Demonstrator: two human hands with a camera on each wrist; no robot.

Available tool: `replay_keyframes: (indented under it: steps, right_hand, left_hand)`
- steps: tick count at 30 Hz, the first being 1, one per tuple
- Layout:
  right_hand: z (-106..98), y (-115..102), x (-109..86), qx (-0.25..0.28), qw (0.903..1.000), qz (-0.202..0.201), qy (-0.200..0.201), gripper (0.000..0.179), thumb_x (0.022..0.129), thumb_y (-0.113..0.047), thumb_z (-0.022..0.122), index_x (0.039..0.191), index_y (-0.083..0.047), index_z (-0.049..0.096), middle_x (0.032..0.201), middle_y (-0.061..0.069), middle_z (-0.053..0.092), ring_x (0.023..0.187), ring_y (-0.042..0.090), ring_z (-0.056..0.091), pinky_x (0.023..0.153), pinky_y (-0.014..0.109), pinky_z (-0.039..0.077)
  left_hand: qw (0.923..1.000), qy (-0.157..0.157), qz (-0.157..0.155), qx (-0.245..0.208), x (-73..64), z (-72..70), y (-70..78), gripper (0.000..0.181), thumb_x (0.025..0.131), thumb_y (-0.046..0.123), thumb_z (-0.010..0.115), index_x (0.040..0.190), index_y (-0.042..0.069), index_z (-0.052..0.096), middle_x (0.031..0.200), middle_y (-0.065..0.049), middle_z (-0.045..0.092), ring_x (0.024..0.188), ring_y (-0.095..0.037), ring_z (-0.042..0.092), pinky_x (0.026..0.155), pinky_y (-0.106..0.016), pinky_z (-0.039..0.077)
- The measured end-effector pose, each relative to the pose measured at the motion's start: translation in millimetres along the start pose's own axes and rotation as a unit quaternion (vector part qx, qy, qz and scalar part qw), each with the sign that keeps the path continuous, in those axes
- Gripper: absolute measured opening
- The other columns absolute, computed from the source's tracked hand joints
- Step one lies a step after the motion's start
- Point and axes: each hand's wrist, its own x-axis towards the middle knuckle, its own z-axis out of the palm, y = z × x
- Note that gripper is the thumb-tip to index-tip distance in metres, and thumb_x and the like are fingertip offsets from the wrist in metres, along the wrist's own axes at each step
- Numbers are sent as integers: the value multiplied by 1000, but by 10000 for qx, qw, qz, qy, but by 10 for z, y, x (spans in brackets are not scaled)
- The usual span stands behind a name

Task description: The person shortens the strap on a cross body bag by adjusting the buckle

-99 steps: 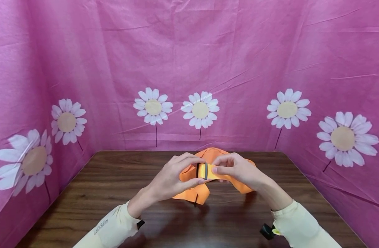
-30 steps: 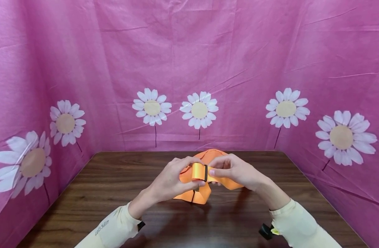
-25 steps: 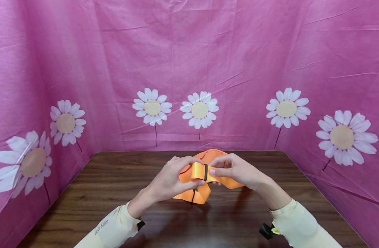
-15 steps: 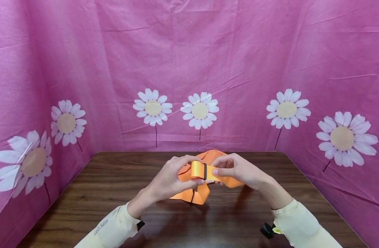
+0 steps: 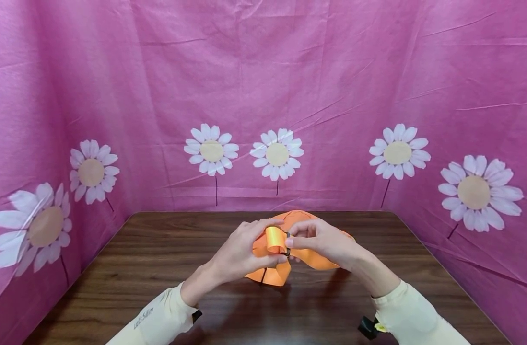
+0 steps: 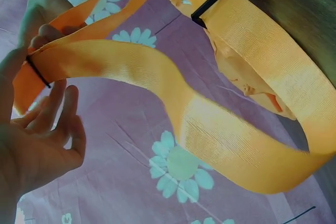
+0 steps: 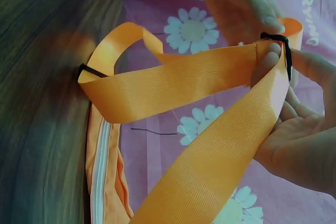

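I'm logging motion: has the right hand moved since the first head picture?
Yes: the right hand has shifted slightly left against the rear daisies.

Hands: two, one left hand (image 5: 230, 251), one right hand (image 5: 332, 242)
Pale sleeves (image 5: 159, 311): two
Black wrist pieces (image 5: 368, 327): two, partly seen
Orange strap (image 7: 199, 177): one or more, crossings hide the count
Black buckles (image 7: 92, 70): two in each wrist view
White zip (image 7: 101, 171): one
Daisies (image 5: 211, 150): six, head view
Daisy stems (image 5: 216, 191): six, head view
Wooden table (image 5: 168, 249): one
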Motion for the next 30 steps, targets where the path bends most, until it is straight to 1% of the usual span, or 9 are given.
replay_keyframes:
  steps: [1, 5, 8, 13, 16, 19, 22, 25, 30]
  right_hand:
    - [1, -6, -2, 44, 10000, -64, 10, 21, 98, -18, 70, 101, 3, 69, 84, 18, 67, 82, 31, 65, 80, 36, 51]
    - [-23, -41, -41, 352, 9991, -185, 155, 18, 96, -16, 69, 101, 2, 69, 66, 5, 57, 54, 14, 47, 51, 26, 41]
    - [-37, -75, -64, 710, 9969, -268, 183, 13, 97, -14, 67, 100, -1, 69, 68, 1, 55, 51, 11, 40, 45, 23, 33]
    - [-55, -141, -67, 1343, 9891, -594, 48, 12, 100, -8, 60, 99, -2, 70, 93, 7, 66, 79, 19, 62, 68, 27, 50]
    - [-76, -169, -78, 1481, 9868, -637, 139, 12, 100, -7, 60, 95, -4, 71, 90, 6, 67, 79, 18, 64, 72, 29, 51]
    - [-96, -185, -93, 1564, 9854, -570, 365, 12, 98, -7, 61, 91, -6, 70, 81, 2, 64, 70, 13, 56, 68, 26, 47]
    - [-115, -187, -101, 1719, 9822, -527, 535, 14, 98, -7, 60, 87, -9, 68, 77, -1, 60, 65, 11, 48, 65, 24, 42]
    - [-132, -184, -101, 1890, 9786, -539, 611, 19, 100, -7, 57, 85, -10, 67, 79, 0, 62, 67, 12, 54, 68, 25, 43]
    - [-162, -182, -92, 2256, 9705, -466, 710, 25, 103, -8, 51, 87, -11, 71, 89, 3, 70, 80, 20, 65, 81, 31, 47]
  left_hand:
    - [9999, -59, -41, -82, 5, 4, -5, 70, 83, 39, 87, 142, 19, 56, 127, 13, 65, 109, -6, 59, 94, -40, 44]
    - [9996, -186, 60, -203, 9, 26, -54, 53, 84, 36, 86, 129, 21, 63, 113, 17, 67, 96, -8, 61, 84, -36, 47]
    - [9997, -120, 204, -48, -6, 29, -88, 38, 86, 30, 85, 118, 18, 69, 107, 16, 69, 88, -7, 60, 79, -34, 47]
    - [9995, 28, 323, -54, -4, 12, -107, 45, 85, 28, 84, 126, 14, 72, 111, 12, 72, 86, -5, 63, 79, -28, 50]
    - [9993, 29, 366, -46, -4, 7, -118, 46, 84, 27, 85, 127, 14, 72, 106, 12, 72, 79, -5, 61, 71, -25, 50]
    - [9993, 36, 372, 100, -4, 4, -129, 46, 84, 26, 86, 126, 14, 73, 99, 13, 72, 72, -6, 57, 65, -24, 47]
    - [9980, 13, 419, 474, -7, 2, -142, 43, 83, 26, 87, 122, 13, 75, 94, 11, 71, 72, -7, 55, 66, -25, 46]
    - [9937, -136, 604, 929, -1, 1, -149, 36, 87, 23, 84, 120, 12, 74, 94, 9, 72, 76, -7, 60, 72, -28, 48]
    - [9766, -573, 989, 1821, 9, 9, -128, 30, 96, 19, 75, 124, 10, 69, 99, 4, 72, 90, -8, 65, 78, -31, 46]
